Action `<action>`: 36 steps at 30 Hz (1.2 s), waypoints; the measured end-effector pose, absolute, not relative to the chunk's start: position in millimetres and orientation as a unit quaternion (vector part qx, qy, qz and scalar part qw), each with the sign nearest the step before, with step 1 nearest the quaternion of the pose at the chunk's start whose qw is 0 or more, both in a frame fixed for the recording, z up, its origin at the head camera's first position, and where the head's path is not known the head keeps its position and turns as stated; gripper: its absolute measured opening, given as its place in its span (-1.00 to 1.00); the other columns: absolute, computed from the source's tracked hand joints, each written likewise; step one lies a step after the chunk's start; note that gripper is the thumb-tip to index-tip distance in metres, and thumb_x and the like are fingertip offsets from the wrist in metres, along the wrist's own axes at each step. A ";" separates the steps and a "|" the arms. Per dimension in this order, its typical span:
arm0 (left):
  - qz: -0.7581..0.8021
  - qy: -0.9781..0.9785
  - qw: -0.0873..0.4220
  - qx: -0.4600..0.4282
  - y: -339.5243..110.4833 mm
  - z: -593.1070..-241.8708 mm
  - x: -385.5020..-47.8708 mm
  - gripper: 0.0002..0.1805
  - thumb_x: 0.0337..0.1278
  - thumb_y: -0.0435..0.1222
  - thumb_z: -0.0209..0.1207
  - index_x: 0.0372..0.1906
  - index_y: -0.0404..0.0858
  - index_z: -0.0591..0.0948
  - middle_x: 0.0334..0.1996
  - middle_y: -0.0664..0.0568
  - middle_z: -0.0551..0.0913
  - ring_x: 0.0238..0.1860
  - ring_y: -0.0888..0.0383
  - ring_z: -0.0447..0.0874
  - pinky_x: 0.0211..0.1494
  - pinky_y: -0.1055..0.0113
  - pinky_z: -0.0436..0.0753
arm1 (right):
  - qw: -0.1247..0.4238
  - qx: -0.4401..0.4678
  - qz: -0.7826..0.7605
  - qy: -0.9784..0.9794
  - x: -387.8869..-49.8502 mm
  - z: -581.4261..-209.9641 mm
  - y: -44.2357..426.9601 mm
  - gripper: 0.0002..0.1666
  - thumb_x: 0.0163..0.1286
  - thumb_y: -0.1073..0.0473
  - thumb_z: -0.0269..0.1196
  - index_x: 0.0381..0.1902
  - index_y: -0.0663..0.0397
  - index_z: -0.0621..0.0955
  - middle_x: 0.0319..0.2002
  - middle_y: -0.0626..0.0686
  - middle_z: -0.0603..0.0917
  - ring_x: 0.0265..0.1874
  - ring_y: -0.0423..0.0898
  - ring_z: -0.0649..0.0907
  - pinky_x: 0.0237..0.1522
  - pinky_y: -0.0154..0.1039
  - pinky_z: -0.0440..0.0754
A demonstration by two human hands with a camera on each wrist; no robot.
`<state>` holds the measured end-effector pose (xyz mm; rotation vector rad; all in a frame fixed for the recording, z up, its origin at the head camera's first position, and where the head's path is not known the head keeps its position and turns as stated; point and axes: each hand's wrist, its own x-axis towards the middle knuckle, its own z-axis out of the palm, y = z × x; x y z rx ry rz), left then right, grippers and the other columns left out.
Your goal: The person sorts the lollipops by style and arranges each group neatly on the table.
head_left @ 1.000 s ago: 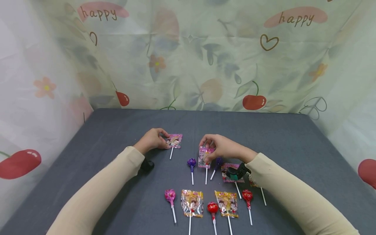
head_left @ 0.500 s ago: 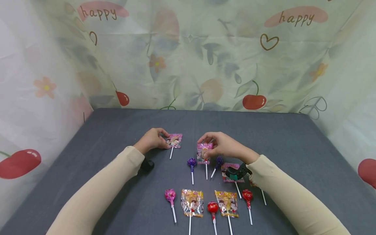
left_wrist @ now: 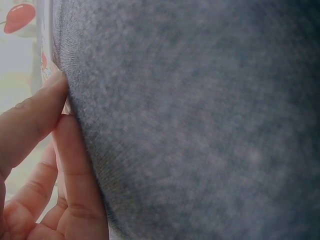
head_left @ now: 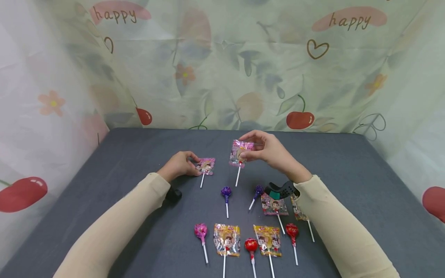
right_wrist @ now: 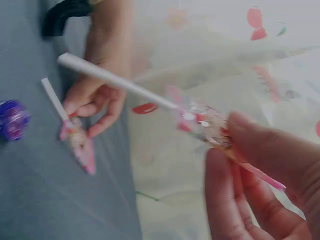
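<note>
Right hand [head_left: 269, 151] — lollipop [head_left: 236, 150] in its pinch

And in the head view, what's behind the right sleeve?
A yellow-wrapped lollipop, only partly: the left of its wrapper and the white stick show beside the sleeve. The wrapper's right part is covered; anything else back there cannot be seen.

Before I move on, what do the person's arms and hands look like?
The left sleeve and right sleeve are long, plain and cream. The left hand and right hand are ungloved. A rounded black device shows at the left cuff; a curved black band with a green patch shows at the right. I see no cables.
</note>
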<state>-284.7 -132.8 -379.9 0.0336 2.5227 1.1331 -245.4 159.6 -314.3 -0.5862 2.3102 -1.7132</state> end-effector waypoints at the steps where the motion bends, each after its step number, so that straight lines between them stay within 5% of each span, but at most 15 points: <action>1: 0.401 0.897 0.186 0.012 -133.0 -379.8 -284.6 -0.52 -0.08 -0.38 0.44 0.02 -0.23 0.57 -0.49 0.04 0.57 -0.49 0.22 0.47 -0.39 0.39 0.47 | 0.095 -0.192 -0.591 0.777 -246.8 -311.7 158.6 -0.49 0.22 0.30 0.37 0.12 0.18 0.49 0.03 0.17 0.59 -0.24 -0.09 0.73 -0.15 -0.08 0.68; 7: 0.402 0.897 0.184 0.011 -133.7 -380.5 -285.1 -0.52 -0.08 -0.39 0.44 0.03 -0.23 0.57 -0.49 0.04 0.57 -0.50 0.22 0.47 -0.39 0.39 0.47 | 0.085 -0.182 -0.601 0.774 -255.7 -304.5 148.8 -0.51 0.26 0.24 0.35 0.14 0.12 0.51 -0.14 0.11 0.63 -0.19 -0.07 0.69 -0.09 -0.16 0.66; 15: 0.403 0.897 0.183 0.006 -133.1 -383.1 -286.0 -0.52 -0.11 -0.39 0.45 0.01 -0.23 0.57 -0.50 0.03 0.58 -0.51 0.22 0.47 -0.40 0.38 0.47 | 0.123 -0.159 -0.555 0.807 -268.1 -314.9 129.6 -0.51 0.32 0.20 0.30 0.21 -0.10 0.53 -0.03 0.15 0.56 -0.05 0.01 0.60 0.08 -0.05 0.56; 27: 0.402 0.897 0.185 0.002 -132.3 -384.2 -287.8 -0.51 -0.11 -0.39 0.45 0.01 -0.23 0.57 -0.50 0.03 0.58 -0.51 0.22 0.48 -0.41 0.39 0.47 | 0.165 -0.068 -0.609 0.773 -287.8 -359.2 103.7 -0.50 0.26 0.50 0.24 0.18 0.37 0.45 -0.34 0.13 0.59 -0.43 -0.19 0.66 0.07 0.03 0.57; 36: 0.398 0.898 0.189 -0.008 -131.2 -383.3 -288.2 -0.51 -0.10 -0.38 0.45 0.02 -0.20 0.56 -0.47 0.02 0.57 -0.50 0.20 0.48 -0.40 0.37 0.47 | 0.186 0.005 -0.581 0.792 -295.7 -379.4 99.2 -0.48 0.23 0.51 0.26 0.15 0.35 0.41 -0.41 0.08 0.54 -0.54 -0.21 0.63 -0.16 -0.19 0.67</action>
